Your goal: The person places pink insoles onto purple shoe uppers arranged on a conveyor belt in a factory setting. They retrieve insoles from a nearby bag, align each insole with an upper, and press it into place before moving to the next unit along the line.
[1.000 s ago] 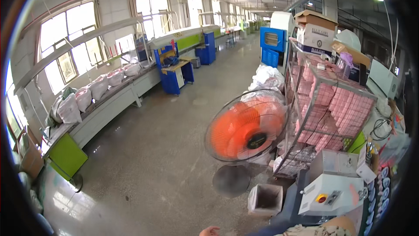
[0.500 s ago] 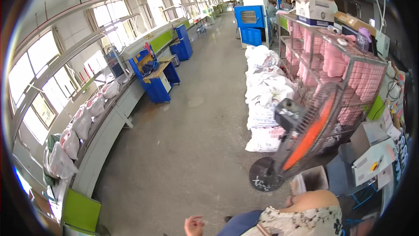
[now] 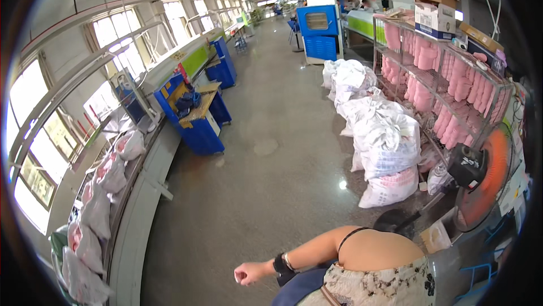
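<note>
My right hand (image 3: 249, 272) reaches across in front of my body, low in the view. Its fingers are curled closed, and a small pale bit shows at their tips, too small to name. A black band (image 3: 284, 269) circles the wrist. Nothing else touches the hand; grey floor (image 3: 237, 215) lies beyond it. My floral sleeve (image 3: 379, 286) and a navy piece of clothing (image 3: 305, 292) fill the bottom edge. My left hand is out of view.
White sacks (image 3: 390, 142) are piled along the right, beside a wire rack (image 3: 435, 79) of pink items. A standing fan (image 3: 483, 181) is near at right. Filled bags (image 3: 96, 210) line the left bench. Blue workstations (image 3: 195, 130) and a blue cabinet (image 3: 318, 31) stand farther off.
The view has turned rightward and shifted, so the fan sits farther right and the sacks show more fully. My right arm shows more, and its fingers, loosely apart before, are now curled in.
</note>
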{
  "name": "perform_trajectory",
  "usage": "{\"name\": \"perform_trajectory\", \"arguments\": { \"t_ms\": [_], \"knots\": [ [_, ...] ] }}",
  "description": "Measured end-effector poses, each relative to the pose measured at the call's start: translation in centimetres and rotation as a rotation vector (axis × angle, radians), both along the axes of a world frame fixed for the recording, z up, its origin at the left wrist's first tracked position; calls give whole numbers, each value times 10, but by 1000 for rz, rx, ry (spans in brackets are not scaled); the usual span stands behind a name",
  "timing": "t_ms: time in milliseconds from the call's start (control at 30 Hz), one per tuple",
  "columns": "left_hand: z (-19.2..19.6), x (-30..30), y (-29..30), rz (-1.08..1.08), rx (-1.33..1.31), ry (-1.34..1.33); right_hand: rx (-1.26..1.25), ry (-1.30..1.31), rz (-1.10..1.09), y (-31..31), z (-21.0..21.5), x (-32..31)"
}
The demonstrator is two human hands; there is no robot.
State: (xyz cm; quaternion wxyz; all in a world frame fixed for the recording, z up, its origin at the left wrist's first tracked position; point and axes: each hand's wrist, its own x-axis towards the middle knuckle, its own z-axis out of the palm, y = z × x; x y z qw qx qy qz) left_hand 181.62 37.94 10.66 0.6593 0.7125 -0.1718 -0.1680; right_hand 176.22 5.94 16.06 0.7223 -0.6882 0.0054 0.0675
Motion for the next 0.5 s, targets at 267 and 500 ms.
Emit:
{"name": "perform_trajectory", "arguments": {
  "t_ms": [267,500],
  "knots": [
    [94,280,-302,-412,164,53,179,135,-143,-156,56,213],
    [95,487,-470,-292,129,96,292,282,-132,-320,29,429]
  ]
}}
